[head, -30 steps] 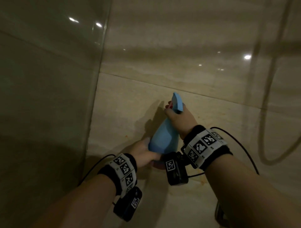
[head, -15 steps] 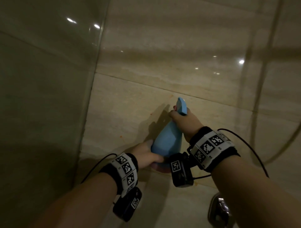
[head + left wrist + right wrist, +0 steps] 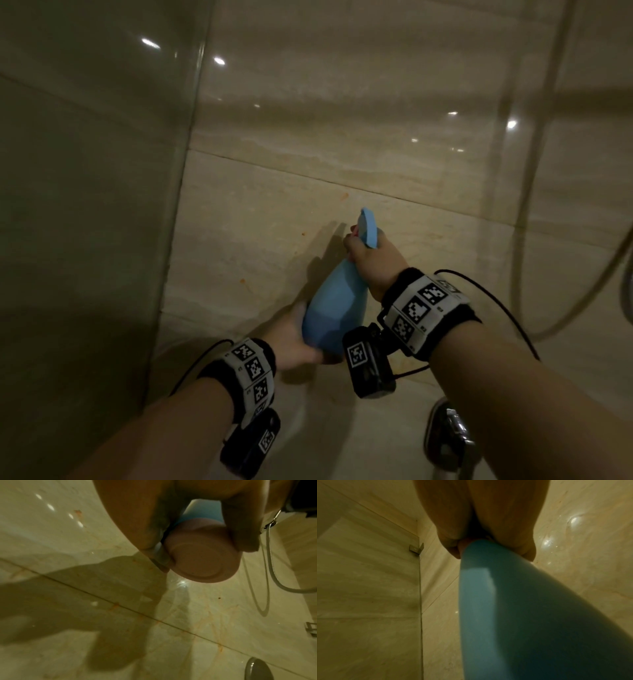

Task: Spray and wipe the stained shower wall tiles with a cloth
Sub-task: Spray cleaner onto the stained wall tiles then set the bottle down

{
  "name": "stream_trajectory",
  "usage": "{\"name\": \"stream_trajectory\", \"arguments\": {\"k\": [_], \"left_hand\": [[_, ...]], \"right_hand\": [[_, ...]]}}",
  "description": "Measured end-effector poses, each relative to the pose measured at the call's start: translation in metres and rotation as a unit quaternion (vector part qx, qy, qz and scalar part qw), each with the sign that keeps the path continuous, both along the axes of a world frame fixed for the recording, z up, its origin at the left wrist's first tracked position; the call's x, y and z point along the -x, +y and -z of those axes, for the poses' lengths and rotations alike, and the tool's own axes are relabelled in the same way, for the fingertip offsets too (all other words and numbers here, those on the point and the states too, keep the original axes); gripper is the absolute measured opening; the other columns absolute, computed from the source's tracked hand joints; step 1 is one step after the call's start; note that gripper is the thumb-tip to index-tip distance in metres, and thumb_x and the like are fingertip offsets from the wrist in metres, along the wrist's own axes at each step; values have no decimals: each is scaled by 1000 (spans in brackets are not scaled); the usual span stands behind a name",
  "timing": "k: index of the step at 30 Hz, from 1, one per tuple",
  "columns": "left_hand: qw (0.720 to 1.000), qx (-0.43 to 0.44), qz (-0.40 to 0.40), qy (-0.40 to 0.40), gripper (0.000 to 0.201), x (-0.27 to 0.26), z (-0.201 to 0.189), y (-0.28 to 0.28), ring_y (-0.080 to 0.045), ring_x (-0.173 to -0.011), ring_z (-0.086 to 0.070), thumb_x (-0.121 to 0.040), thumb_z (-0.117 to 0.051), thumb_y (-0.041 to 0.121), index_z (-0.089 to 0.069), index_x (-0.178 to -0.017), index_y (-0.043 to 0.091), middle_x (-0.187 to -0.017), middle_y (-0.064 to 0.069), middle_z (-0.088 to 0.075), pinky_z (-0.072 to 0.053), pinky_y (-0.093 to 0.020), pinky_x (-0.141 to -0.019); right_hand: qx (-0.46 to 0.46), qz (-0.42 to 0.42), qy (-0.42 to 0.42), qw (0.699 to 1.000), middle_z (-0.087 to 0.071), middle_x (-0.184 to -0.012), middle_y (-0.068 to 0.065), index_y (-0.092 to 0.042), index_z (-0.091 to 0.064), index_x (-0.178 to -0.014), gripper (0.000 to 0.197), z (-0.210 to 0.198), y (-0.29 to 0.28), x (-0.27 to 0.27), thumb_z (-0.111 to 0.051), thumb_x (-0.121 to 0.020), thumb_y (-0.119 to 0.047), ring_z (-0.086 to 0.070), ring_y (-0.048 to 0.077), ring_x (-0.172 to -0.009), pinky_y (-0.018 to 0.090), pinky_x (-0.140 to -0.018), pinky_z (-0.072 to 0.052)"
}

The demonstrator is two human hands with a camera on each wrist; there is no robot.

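Observation:
A light blue spray bottle [image 3: 337, 308] with a pinkish base [image 3: 202, 559] is held up before the beige tiled shower wall [image 3: 342, 154], its head toward the wall. My right hand [image 3: 370, 260] grips its neck and trigger just under the blue spray head [image 3: 368, 228]. My left hand [image 3: 294, 339] curls round the base from below, thumb and fingers on either side. Orange stains [image 3: 244, 281] dot the tile left of the bottle, and more orange streaks [image 3: 214, 616] run along a grout line. No cloth is in view.
A glass panel [image 3: 96, 205] stands close on the left with a metal bracket [image 3: 417, 549]. A grey shower hose [image 3: 534, 164] hangs in a loop on the right. A chrome fitting [image 3: 448, 435] sits low right, beneath my right forearm.
The view has tilted down a little, bringing the chrome fitting in. Both hands keep the same grip on the bottle, which sits slightly lower and to the right.

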State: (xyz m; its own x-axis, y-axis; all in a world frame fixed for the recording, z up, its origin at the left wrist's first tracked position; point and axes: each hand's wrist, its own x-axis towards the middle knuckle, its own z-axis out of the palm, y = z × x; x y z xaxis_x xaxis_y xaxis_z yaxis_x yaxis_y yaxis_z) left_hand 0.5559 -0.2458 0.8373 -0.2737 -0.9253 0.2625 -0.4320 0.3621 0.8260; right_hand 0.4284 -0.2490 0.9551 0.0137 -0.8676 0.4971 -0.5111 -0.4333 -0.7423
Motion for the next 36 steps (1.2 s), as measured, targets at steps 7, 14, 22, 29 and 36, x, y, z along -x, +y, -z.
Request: {"name": "stream_trajectory", "arguments": {"k": [7,14,22,29,36], "left_hand": [[999,14,-18,-42,77,-9,3,-5,-23,-118,-54,-63,-81,21,-42,-128,13,-127,-6,-56,-45,-43,-101],[1000,-3,27,-7,111,-1,6,-1,-14,-117,-55,-32,-79,54,-42,-131,21,-127,5,-57,-46,-39,-102],[997,-25,70,6,109,38,14,2,-15,-116,-56,-32,-78,50,-42,-131,20,-126,4,-58,-47,-40,-102],[997,-37,72,-9,95,55,16,-4,-15,-113,-56,-46,-86,39,-43,-127,18,-122,5,-58,-47,-35,-99],[995,-50,91,-16,105,70,22,-7,-17,-120,-53,-41,-86,43,-37,-131,20,-132,3,-53,-45,-42,-103]], "right_hand": [[-19,14,28,999,-39,-65,5,-5,-43,-83,17,-6,-2,-9,-47,-94,-18,-41,23,-73,34,-68,-33],[-44,9,6,999,-44,-70,1,-13,-40,-90,17,6,-4,9,-53,-90,-24,-44,18,-66,36,-66,-38],[-66,70,55,994,-45,-66,5,-11,-45,-68,32,4,8,43,-47,-96,-27,-46,23,-73,34,-69,-37],[-95,112,82,986,-47,-69,5,-8,-50,-78,28,8,1,66,-46,-95,-30,-48,23,-71,30,-66,-39],[-108,93,35,989,-56,-108,12,-8,-44,-122,45,19,4,88,-50,-92,-41,-56,29,-100,40,-88,-46]]}}
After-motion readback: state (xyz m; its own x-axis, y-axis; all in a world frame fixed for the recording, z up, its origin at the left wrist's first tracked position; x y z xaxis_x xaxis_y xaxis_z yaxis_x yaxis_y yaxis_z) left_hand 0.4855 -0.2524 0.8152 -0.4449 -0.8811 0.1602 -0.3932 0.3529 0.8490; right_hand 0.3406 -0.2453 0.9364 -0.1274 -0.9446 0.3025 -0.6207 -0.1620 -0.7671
